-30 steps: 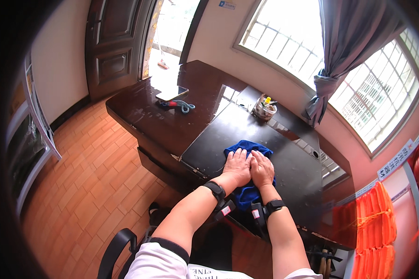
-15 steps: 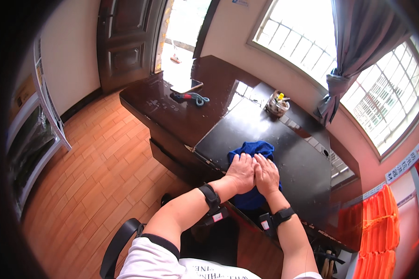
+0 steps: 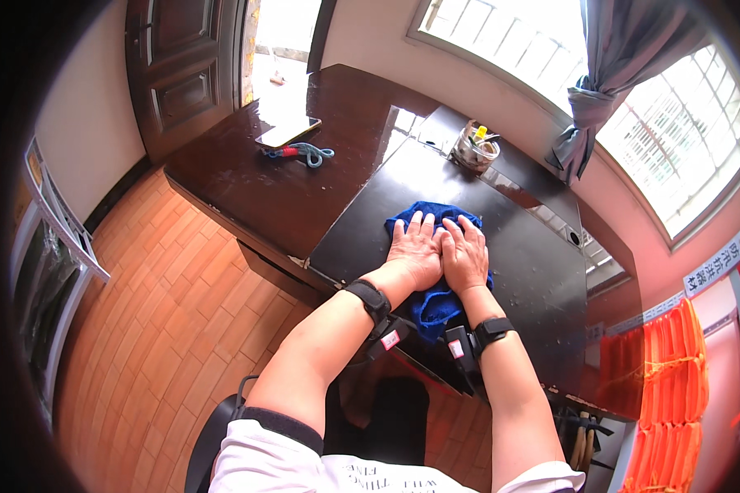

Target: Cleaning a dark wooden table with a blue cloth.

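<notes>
A crumpled blue cloth lies on the black desk panel, its near end reaching the desk's front edge. My left hand rests palm down on the cloth with its fingers stretched out and apart. Beside it, touching at the thumb side, my right hand presses on the cloth as well, fingers extended. Part of the cloth is hidden under both palms. Each wrist wears a black strap, and small black boxes with pale labels hang near them.
A glass jar with small items stands toward the window. Farther left lie a phone and a blue-grey looped cord. Orange folded items hang at the right. A dark chair is at my lower left. Droplets dot the desk.
Both hands have slid farther from me across the desk, pushing the cloth along. Their fingers are more spread now. The whole view has shifted somewhat.
</notes>
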`<state>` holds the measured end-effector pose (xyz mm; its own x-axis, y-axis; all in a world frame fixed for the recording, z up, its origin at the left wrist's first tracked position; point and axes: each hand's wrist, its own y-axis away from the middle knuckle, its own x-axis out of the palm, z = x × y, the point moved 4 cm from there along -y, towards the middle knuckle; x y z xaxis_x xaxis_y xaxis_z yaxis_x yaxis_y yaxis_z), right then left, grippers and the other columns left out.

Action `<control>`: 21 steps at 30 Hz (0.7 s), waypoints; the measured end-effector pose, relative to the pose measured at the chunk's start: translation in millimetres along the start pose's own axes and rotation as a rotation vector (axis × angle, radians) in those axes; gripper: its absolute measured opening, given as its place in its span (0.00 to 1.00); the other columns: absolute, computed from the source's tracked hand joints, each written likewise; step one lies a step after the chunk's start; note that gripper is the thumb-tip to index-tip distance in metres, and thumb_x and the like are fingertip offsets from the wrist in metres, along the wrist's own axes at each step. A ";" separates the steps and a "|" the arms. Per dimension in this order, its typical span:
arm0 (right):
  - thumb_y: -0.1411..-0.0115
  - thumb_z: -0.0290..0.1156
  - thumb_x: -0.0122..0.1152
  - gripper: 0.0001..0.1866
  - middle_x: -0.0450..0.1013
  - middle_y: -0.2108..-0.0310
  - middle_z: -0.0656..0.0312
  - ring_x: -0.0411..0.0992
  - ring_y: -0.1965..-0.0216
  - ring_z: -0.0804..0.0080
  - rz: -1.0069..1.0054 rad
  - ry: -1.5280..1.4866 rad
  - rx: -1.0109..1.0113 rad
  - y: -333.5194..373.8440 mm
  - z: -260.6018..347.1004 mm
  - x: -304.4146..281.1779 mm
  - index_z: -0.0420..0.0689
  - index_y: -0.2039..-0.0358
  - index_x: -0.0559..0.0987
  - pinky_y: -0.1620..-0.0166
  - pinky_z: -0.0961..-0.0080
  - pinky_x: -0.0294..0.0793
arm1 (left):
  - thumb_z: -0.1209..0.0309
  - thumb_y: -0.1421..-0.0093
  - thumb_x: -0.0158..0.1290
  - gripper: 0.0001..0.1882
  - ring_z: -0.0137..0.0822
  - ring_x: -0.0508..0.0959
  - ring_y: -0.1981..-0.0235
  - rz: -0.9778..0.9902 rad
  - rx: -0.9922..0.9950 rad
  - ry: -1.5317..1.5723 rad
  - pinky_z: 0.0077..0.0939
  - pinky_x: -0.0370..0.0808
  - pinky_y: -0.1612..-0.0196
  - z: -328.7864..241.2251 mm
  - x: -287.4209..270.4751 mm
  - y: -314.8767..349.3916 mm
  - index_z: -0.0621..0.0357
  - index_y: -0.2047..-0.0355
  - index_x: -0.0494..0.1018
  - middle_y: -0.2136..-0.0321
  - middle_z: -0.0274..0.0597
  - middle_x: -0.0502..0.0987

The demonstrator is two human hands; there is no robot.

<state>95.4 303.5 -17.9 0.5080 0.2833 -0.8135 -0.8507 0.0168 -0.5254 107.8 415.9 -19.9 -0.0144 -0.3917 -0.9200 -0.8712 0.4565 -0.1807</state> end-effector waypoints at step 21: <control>0.37 0.46 0.40 0.23 0.70 0.47 0.56 0.65 0.44 0.57 0.072 -0.050 -0.233 50.7 28.7 -21.0 0.49 0.49 0.75 0.39 0.62 0.57 | 0.53 0.38 0.35 0.29 0.50 0.60 0.39 -0.138 0.024 -0.043 0.48 0.53 0.40 -12.0 -8.5 77.3 0.60 0.44 0.63 0.43 0.55 0.63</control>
<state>37.7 325.9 -20.3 0.4351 0.3231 -0.8404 -0.8271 -0.2253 -0.5148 34.7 444.9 -21.9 0.1263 -0.4177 -0.8997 -0.8515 0.4197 -0.3144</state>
